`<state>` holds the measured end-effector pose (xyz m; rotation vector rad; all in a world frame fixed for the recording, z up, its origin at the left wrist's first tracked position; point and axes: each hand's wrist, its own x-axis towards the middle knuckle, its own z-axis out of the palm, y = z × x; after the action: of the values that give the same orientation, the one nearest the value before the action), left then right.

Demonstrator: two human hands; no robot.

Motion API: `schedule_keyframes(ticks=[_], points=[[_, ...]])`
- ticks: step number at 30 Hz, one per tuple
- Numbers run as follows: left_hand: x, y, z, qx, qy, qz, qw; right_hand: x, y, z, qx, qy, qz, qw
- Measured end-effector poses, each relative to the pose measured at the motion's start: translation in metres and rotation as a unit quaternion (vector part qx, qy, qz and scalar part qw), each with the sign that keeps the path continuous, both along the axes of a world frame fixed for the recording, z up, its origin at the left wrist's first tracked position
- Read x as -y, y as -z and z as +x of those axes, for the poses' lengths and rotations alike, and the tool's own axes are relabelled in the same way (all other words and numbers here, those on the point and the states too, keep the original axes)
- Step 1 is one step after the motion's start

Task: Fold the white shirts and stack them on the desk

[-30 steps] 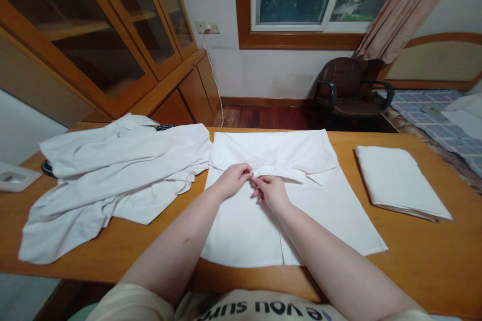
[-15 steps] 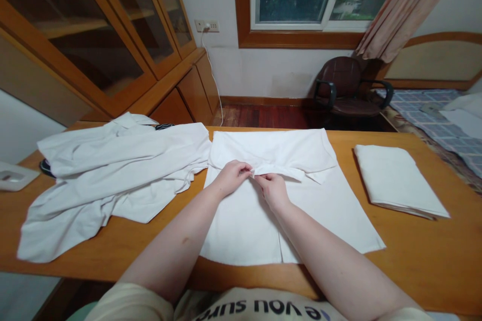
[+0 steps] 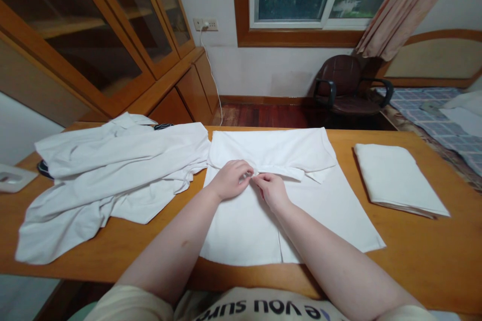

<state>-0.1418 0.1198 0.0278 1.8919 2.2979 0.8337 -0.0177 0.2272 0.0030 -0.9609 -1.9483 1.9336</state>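
A white coat lies on the wooden table in front of me, its upper part folded down over the lower part. A slit shows at its bottom edge. My left hand is curled at the middle of the folded part's edge, the fingertips pinched on the cloth there. Close beside it on the right, my right hand pinches the same edge between thumb and fingers. What exactly lies between the fingertips is small and partly hidden. To the right of the hands, a loose flap of the fold stands out slightly.
A rumpled pile of white clothing covers the table's left side. On the right lies a neatly folded white cloth item. The wooden table ends beyond the coat; a brown chair and a glass-door cabinet stand behind.
My left hand's fingers have shifted and curled a little more at the folded edge. My right hand has barely moved, and the coat lies as before.
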Motion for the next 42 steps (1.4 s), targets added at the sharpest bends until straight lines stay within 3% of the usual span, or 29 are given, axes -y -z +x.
schedule_keyframes(ticks=[2, 6, 8, 10, 12, 15, 18, 21, 24, 29, 37, 42], points=[[0.000, -0.002, 0.004, -0.004, 0.031, -0.017, 0.999, 0.001, 0.000, 0.000, -0.002, -0.009, -0.009, 1.000], [-0.004, 0.003, 0.006, -0.015, 0.011, -0.046, 0.999, 0.001, -0.006, 0.003, 0.010, -0.029, -0.014, 0.999], [-0.006, 0.006, 0.006, -0.013, -0.006, -0.048, 0.999, -0.005, -0.018, 0.009, 0.015, -0.049, 0.036, 0.998], [-0.007, 0.008, 0.006, -0.013, -0.015, -0.043, 0.999, -0.019, -0.034, 0.018, 0.012, -0.068, 0.147, 0.987], [-0.007, 0.009, 0.007, -0.019, -0.021, -0.035, 0.999, -0.038, -0.048, 0.031, 0.012, -0.092, 0.293, 0.952], [-0.007, 0.008, 0.008, -0.037, -0.040, -0.015, 0.998, -0.071, -0.054, 0.052, 0.037, -0.153, 0.489, 0.858], [-0.006, 0.009, 0.009, -0.068, -0.038, -0.006, 0.997, -0.096, -0.036, 0.069, 0.054, -0.191, 0.604, 0.772], [-0.006, 0.011, 0.007, -0.113, -0.028, -0.008, 0.993, -0.110, -0.012, 0.075, 0.056, -0.180, 0.654, 0.733], [-0.006, 0.010, 0.006, -0.152, -0.013, -0.011, 0.988, -0.118, 0.002, 0.075, 0.045, -0.146, 0.653, 0.742], [-0.009, 0.008, 0.005, -0.160, 0.023, -0.062, 0.985, -0.129, 0.005, 0.074, 0.032, -0.160, 0.614, 0.772], [-0.004, 0.010, -0.002, -0.108, 0.049, -0.098, 0.988, -0.125, -0.018, 0.080, 0.031, -0.198, 0.573, 0.795], [-0.004, 0.009, -0.001, -0.118, 0.055, -0.105, 0.986, -0.116, -0.028, 0.054, 0.049, -0.264, 0.570, 0.777]])
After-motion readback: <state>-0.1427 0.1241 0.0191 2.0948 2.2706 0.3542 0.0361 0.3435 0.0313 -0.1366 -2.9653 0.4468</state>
